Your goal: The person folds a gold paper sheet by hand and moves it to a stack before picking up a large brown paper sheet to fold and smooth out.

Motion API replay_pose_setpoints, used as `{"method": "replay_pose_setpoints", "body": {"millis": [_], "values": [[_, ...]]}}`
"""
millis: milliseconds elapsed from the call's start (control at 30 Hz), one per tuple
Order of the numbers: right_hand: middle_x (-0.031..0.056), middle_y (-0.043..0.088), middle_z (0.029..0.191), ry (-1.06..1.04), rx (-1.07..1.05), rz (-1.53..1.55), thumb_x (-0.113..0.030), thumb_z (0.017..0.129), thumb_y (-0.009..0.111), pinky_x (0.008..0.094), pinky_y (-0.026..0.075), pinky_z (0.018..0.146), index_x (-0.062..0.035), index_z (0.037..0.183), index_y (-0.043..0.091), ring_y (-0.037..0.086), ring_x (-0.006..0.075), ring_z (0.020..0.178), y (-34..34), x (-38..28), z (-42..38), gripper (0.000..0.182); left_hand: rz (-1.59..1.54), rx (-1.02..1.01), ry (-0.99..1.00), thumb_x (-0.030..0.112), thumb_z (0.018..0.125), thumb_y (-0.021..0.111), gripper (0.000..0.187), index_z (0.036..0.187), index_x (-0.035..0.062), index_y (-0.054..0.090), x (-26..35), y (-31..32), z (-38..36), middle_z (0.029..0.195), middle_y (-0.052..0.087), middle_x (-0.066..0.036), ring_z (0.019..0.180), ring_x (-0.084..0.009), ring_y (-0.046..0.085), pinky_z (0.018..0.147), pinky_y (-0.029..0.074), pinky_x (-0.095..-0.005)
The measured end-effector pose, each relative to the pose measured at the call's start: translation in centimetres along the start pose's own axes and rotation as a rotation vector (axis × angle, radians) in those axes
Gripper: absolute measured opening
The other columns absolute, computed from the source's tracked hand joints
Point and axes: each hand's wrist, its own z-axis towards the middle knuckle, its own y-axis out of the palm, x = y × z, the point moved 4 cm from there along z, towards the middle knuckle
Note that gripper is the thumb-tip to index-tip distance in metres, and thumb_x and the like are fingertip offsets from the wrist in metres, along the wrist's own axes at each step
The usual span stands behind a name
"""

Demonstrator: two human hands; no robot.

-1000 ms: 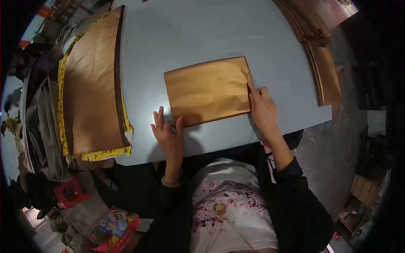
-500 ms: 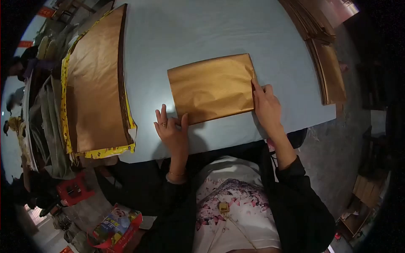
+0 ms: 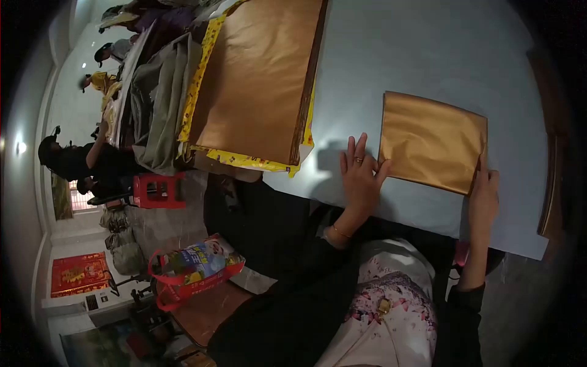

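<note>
A folded gold sheet (image 3: 431,144) with a creased, shiny surface lies on the pale table covering. My left hand (image 3: 361,180) is at its lower left corner. The fingers are spread above the table, and the thumb reaches the sheet's edge. My right hand (image 3: 485,199) is on the lower right edge, one finger stretched along it and the others bent; its thumb is hidden, and the edge appears to be held there. Left of my hands lies a stack of large brown-gold sheets (image 3: 260,73) in a yellow printed wrapper (image 3: 254,163).
Brown-gold folded pieces (image 3: 553,183) line the table's right edge. Grey cloth (image 3: 162,104) is piled beyond the stack. A red stool (image 3: 158,191) and a red printed bag (image 3: 202,269) stand to the left. Other people (image 3: 76,153) are further off at left.
My view has swung left, so the table and sheet appear further right, and more of the room shows. Both hands remain at the same edges of the folded gold sheet.
</note>
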Motion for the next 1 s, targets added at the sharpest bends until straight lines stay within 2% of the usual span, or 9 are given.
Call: {"method": "replay_pose_setpoints", "body": {"millis": [67,133,200,267,367,500,600,800,1000], "values": [[0.0138,0.049,0.106,0.02,-0.003,-0.034,-0.007,0.095,0.042,0.033,0.049,0.06,-0.0196,0.141,0.038,0.057,0.0263,0.075,0.1,0.4,-0.2,0.048,-0.019,0.011,0.007,0.028,0.082,0.068,0.031,0.07,0.0066,0.049,0.1,0.2,0.0,0.143,0.04,-0.012,0.134,-0.0369,0.032,0.103,0.028,-0.0551],[0.0141,0.05,0.103,-0.082,0.049,-0.103,-0.005,0.09,0.049,0.0331,0.051,0.058,-0.0176,0.142,0.036,0.057,0.0251,0.07,-0.1,0.1,-0.2,0.055,0.007,0.007,0.017,0.029,0.082,0.068,0.031,0.07,0.0066,0.05,0.0,0.5,-0.1,0.143,0.041,-0.012,0.134,-0.0366,0.032,0.103,0.028,-0.0552],[0.0142,0.05,0.104,0.029,-0.019,-0.128,-0.004,0.09,0.048,0.0323,0.051,0.058,-0.0169,0.142,0.036,0.056,0.0254,0.07,-0.6,-0.4,-0.1,0.055,0.06,-0.02,0.011,0.032,0.083,0.067,0.032,0.073,0.0063,0.051,0.4,0.0,0.0,0.142,0.041,-0.012,0.134,-0.0352,0.033,0.104,0.027,-0.0543],[0.0136,0.05,0.103,-0.045,0.058,-0.14,-0.008,0.091,0.048,0.0326,0.051,0.058,-0.0151,0.142,0.036,0.056,0.0249,0.068,0.0,-0.1,-0.4,0.053,0.104,0.016,0.037,0.033,0.083,0.067,0.032,0.075,0.006,0.052,0.0,0.5,-0.1,0.142,0.041,-0.012,0.134,-0.035,0.033,0.105,0.027,-0.0539],[0.0124,0.051,0.1,-0.032,0.058,-0.095,-0.013,0.092,0.048,0.0334,0.051,0.057,-0.014,0.138,0.041,0.056,0.0233,0.063,-0.5,-0.5,-0.5,0.047,0.058,-0.03,0.013,0.033,0.084,0.067,0.031,0.077,0.006,0.052,0.7,-0.3,0.2,0.141,0.042,-0.013,0.133,-0.0373,0.034,0.105,0.025,-0.0557],[0.0097,0.05,0.098,0.048,0.043,-0.126,-0.014,0.09,0.049,0.0345,0.052,0.062,-0.0145,0.13,0.049,0.058,0.0223,0.07,-0.7,-0.5,-0.6,0.039,0.074,0.027,0.053,0.029,0.081,0.071,0.029,0.075,0.0075,0.052,0.5,0.1,0.1,0.139,0.045,-0.014,0.131,-0.0384,0.037,0.103,0.028,-0.0579],[0.0089,0.049,0.097,-0.019,0.095,-0.157,-0.011,0.088,0.05,0.0338,0.052,0.064,-0.0148,0.13,0.049,0.058,0.0229,0.074,-0.1,-0.3,-0.7,0.042,0.068,0.071,0.077,0.029,0.081,0.072,0.03,0.074,0.0076,0.051,0.5,0.1,0.1,0.135,0.049,-0.015,0.13,-0.0386,0.039,0.102,0.029,-0.058],[0.007,0.049,0.095,-0.066,0.216,-0.182,-0.013,0.085,0.052,0.0325,0.048,0.066,-0.0168,0.129,0.051,0.055,0.0214,0.074,-0.4,-1.0,-0.8,0.044,0.075,0.092,0.103,0.028,0.081,0.071,0.031,0.073,0.0074,0.05,0.3,0.1,0.2,0.134,0.05,-0.016,0.128,-0.0398,0.041,0.1,0.03,-0.0584],[0.0034,0.05,0.085,-0.096,0.329,-0.179,-0.014,0.085,0.053,0.0334,0.039,0.063,-0.0192,0.124,0.056,0.052,0.0204,0.073,-0.8,-1.1,-0.8,0.039,0.054,0.078,0.084,0.026,0.081,0.072,0.032,0.072,0.0073,0.048,0.1,0.2,0.0,0.136,0.048,-0.015,0.13,-0.0392,0.039,0.102,0.028,-0.0582]]}}
